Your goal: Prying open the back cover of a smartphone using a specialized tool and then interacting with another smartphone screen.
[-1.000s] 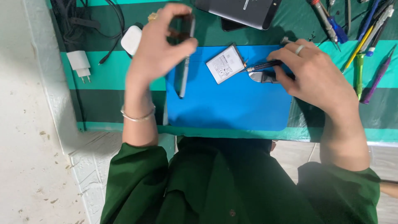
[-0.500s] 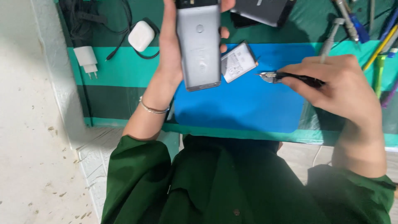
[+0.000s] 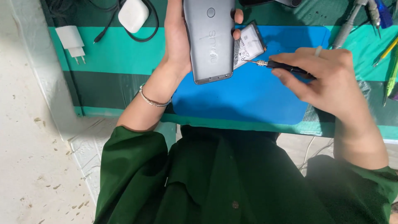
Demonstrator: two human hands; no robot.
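Observation:
My left hand (image 3: 176,39) grips a grey smartphone (image 3: 209,39) upright, its back facing me, above the blue work mat (image 3: 248,97). My right hand (image 3: 327,79) holds a slim black screwdriver (image 3: 282,65) like a pen, with the metal tip pointing left at the phone's right edge. A white phone battery (image 3: 248,45) lies on the mat just behind the phone, partly hidden by it. A thin silver bracelet sits on my left wrist.
A white charger plug (image 3: 71,41) and a white earbud case (image 3: 133,15) with a black cable lie at the back left on the green striped cloth. Several pens and tools (image 3: 373,25) lie at the right. A dark device lies at the top edge.
My left hand has lifted the phone and turned its back toward me, then brought it closer. My right hand left the battery and now points the screwdriver tip at the phone's edge.

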